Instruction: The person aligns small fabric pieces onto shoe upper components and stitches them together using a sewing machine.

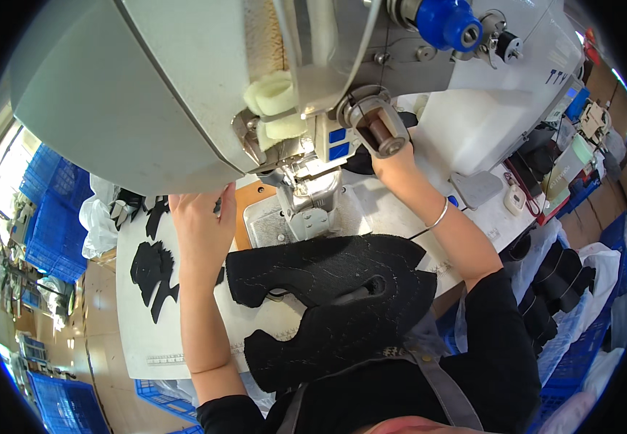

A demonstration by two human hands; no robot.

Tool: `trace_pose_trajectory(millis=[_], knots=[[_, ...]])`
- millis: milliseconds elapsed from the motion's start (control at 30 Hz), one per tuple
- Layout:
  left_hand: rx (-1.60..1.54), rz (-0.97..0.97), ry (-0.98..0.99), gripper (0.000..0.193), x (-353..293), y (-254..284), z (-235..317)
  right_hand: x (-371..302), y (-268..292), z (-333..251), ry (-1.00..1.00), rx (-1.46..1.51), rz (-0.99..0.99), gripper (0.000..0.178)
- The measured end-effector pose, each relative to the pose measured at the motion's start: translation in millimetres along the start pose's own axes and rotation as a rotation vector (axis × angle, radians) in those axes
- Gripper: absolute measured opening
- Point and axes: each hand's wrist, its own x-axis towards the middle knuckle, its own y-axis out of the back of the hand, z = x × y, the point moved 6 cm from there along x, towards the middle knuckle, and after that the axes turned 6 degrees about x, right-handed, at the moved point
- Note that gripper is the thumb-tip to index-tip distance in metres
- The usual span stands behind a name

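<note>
The big, smooth, grey-white sewing machine [111, 94] is closest. Below it, a black, curvy cloth piece [328, 266] lies over the flat white table [140, 340], maybe so it stays handy. The left hand [201, 217] and right hand [394, 165] have hidden fingertips, so their grip can't be told.

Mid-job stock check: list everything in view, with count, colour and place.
sewing machine: 1, white and grey, top centre
knob: 1, blue, machine's upper right
table: 1, white, under machine
shaped fabric: apparently 1, black, table's near side
scraps: several, black, table's left
small case: 1, white, table's right
plastic bags: several, white, both sides
crates: several, blue, both sides
curved pieces: several, black, right
far clutter: mixed, too small to count
sleeves: 2, black, lower edge
left hand: 1, bare, left of stitching area
right hand: 1, bare, right of it, fingers hidden
</note>
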Motion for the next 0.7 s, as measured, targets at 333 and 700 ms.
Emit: trace_pose_trajectory(millis=[333,700], knots=[[0.643,-0.891,0.467,0.039,-125.5,26.7,-187.5,-115.0,76.3,-58.2,0.316,0.485,-0.498,0.059],[-0.135,-0.464,0.883,0.033,-240.3,68.6,-214.6,-116.1,92.4,-72.7,0.145,0.458,-0.675,0.076]])
